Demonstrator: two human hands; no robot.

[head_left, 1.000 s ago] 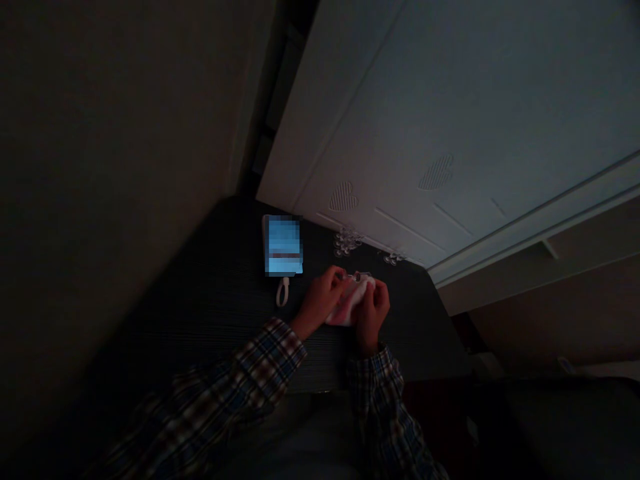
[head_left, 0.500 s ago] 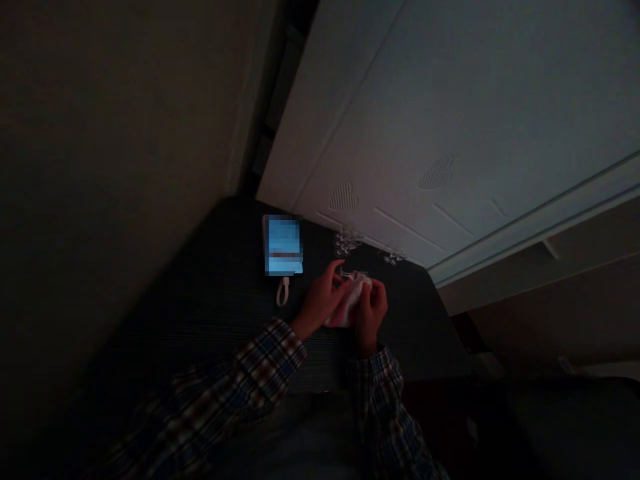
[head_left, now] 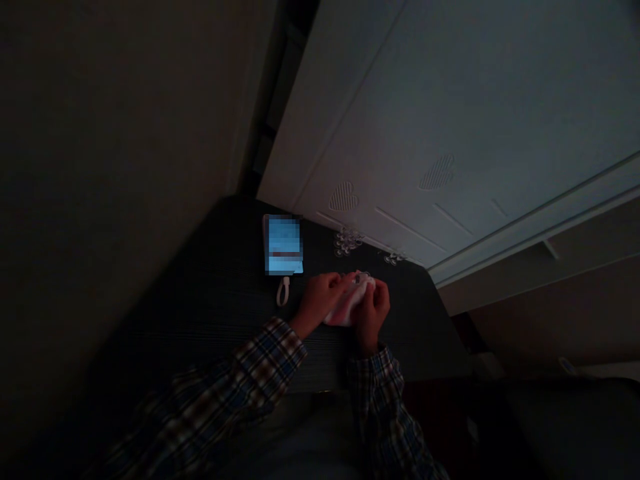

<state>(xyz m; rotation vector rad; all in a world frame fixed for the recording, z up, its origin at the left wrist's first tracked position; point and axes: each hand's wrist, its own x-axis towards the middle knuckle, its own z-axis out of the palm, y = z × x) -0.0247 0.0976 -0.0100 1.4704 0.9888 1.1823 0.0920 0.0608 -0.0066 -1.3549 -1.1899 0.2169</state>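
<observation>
A pink and white cloth (head_left: 345, 311) is bunched between my two hands over the dark table. My left hand (head_left: 321, 297) has its fingers closed on the cloth's upper left part. From the other side, my right hand (head_left: 374, 310) pinches the cloth near its top right. A small clear or metallic piece (head_left: 363, 274) shows at the cloth's upper edge, too dim to make out. Beyond my hands lies a cluster of shiny clear pieces (head_left: 347, 241), and a smaller group of similar pieces (head_left: 393, 257) is to its right.
A device with a lit, blurred screen (head_left: 284, 245) lies on the dark table (head_left: 210, 287), with a pale strap loop (head_left: 283, 292) below it. A white panel with heart reliefs (head_left: 400, 120) stands along the table's back edge.
My left hand's fingers have come down and closed on the cloth. The small piece at the cloth's top is now mostly covered. My right hand has barely shifted.
</observation>
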